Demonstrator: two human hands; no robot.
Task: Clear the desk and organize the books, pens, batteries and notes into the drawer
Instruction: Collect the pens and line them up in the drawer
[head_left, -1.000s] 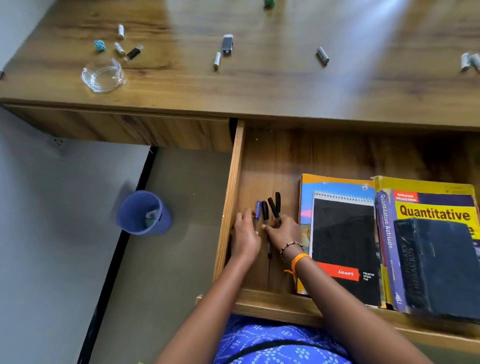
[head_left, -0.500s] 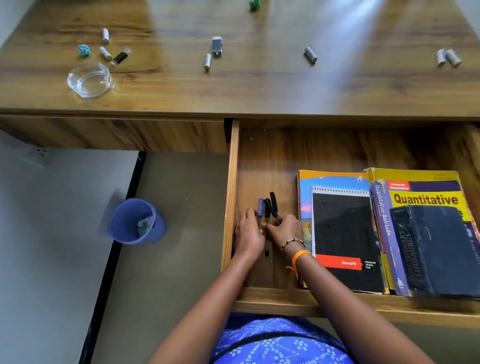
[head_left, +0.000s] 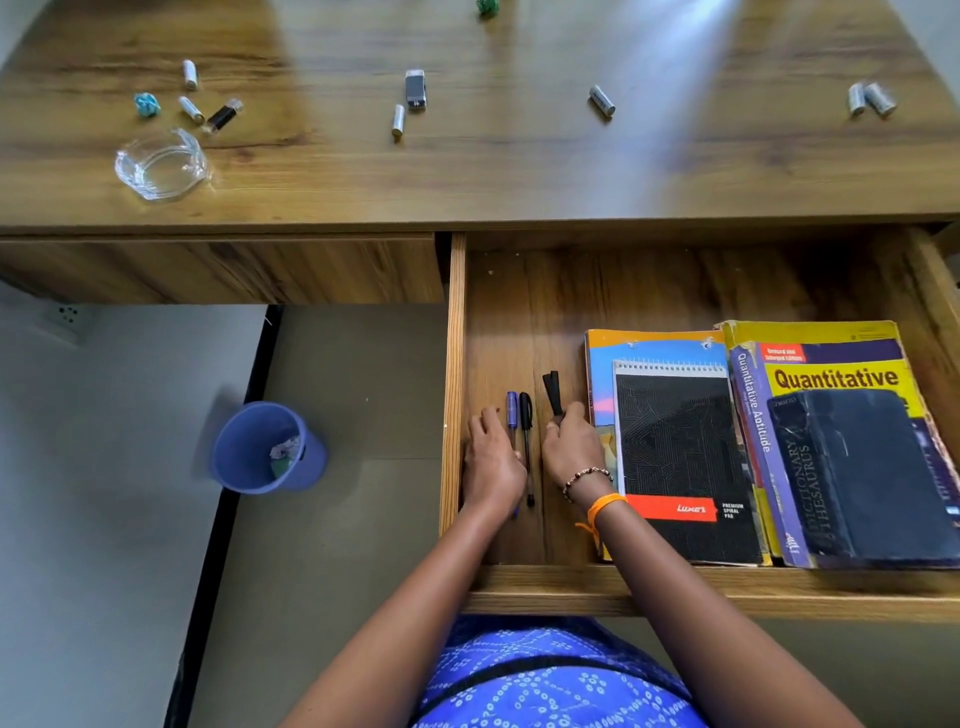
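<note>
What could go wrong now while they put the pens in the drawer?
The batteries lie loose on the desk and are round, so a bump might roll them off the edge. The glass dish sits near the front edge and could get knocked down. The right hand grips two black pens at an angle; they might end up crooked beside the straight ones.

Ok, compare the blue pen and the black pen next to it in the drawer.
The blue pen has a blue cap, while the black pen has a black one. The blue pen runs under the left hand, so most of its barrel is hidden; the black pen lies clear of that hand and shows full length. Both lie side by side on the drawer floor, caps pointing away from the person.
</note>
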